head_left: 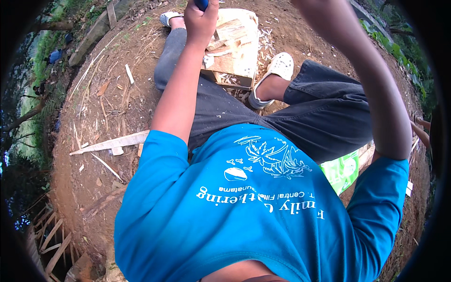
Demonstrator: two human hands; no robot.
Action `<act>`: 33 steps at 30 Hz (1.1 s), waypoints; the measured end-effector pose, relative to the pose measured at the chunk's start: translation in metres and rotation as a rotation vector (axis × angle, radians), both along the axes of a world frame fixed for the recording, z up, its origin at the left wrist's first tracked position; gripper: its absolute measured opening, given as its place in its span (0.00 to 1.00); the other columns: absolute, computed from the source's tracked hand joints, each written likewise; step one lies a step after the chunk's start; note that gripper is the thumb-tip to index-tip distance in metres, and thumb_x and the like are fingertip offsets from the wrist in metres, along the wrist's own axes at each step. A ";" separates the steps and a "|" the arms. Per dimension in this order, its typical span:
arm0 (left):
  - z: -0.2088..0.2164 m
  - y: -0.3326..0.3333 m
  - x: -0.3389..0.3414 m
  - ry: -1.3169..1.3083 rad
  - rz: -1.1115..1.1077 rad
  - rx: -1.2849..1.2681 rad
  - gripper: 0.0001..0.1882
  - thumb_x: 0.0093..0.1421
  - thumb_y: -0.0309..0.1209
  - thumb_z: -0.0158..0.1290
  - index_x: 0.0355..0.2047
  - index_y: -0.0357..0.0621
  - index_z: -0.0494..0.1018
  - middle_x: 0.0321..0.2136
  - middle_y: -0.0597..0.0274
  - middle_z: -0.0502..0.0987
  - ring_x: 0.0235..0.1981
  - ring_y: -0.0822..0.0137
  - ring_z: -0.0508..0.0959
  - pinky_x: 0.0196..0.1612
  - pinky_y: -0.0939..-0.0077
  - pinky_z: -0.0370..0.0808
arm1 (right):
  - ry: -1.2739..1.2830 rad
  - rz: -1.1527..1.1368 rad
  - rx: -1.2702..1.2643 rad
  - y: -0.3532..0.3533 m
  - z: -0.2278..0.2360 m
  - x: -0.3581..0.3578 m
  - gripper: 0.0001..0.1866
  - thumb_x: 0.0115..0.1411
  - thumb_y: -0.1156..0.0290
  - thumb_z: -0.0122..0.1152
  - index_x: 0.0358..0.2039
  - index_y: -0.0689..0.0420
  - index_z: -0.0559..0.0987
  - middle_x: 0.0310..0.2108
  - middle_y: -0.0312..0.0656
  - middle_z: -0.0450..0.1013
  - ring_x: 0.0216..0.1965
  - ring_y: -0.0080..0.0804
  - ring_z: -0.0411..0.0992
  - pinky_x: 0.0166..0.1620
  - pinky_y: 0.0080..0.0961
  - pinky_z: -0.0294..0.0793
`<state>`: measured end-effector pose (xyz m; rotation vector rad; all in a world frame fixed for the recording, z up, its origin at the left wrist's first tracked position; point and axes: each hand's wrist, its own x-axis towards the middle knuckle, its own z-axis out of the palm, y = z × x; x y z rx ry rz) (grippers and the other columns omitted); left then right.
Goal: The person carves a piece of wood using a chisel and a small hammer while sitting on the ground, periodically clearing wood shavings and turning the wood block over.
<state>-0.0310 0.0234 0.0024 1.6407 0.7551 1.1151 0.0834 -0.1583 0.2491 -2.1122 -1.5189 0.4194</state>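
Observation:
My left hand is closed round a dark blue handle at the top edge of the head view. The rest of that tool is cut off or hidden, so its kind does not show. Just beyond and beside this hand lies a pale wooden block, with cut wood pieces and shavings on top. My right hand is raised at the upper right, smeared by motion and cut off by the edge. Its fingers, and anything in them, cannot be seen.
The block stands between my legs, close to my white shoe. Shavings and wood strips litter the brown soil. A long pale plank lies at left, a green bag by my right hip. Part of another person's arm shows at far right.

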 end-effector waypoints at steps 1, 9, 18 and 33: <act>0.000 0.000 0.000 -0.004 0.002 -0.003 0.18 0.65 0.42 0.63 0.32 0.42 0.71 0.20 0.70 0.72 0.21 0.75 0.73 0.26 0.75 0.71 | -0.025 -0.002 -0.091 0.003 0.001 -0.002 0.16 0.76 0.61 0.46 0.39 0.61 0.73 0.24 0.39 0.68 0.24 0.30 0.66 0.30 0.33 0.68; 0.005 0.003 -0.002 0.015 0.009 -0.078 0.17 0.66 0.43 0.62 0.31 0.43 0.72 0.17 0.71 0.72 0.17 0.74 0.72 0.23 0.76 0.69 | 0.084 -0.163 -0.211 0.022 0.022 -0.018 0.17 0.74 0.60 0.48 0.41 0.63 0.76 0.29 0.49 0.74 0.30 0.41 0.73 0.37 0.41 0.73; -0.009 0.016 -0.007 0.038 0.069 -0.310 0.18 0.67 0.45 0.60 0.29 0.45 0.72 0.17 0.71 0.72 0.17 0.74 0.71 0.22 0.76 0.68 | 0.089 -0.099 -0.268 0.006 0.014 -0.008 0.20 0.73 0.56 0.51 0.42 0.62 0.79 0.26 0.41 0.72 0.28 0.35 0.72 0.35 0.36 0.70; 0.012 0.010 -0.023 -0.074 -0.030 -0.058 0.16 0.68 0.37 0.60 0.27 0.48 0.68 0.18 0.73 0.71 0.17 0.79 0.70 0.21 0.79 0.67 | 0.279 0.099 0.098 0.001 0.015 -0.007 0.18 0.75 0.57 0.51 0.40 0.61 0.78 0.22 0.28 0.65 0.21 0.19 0.60 0.26 0.24 0.63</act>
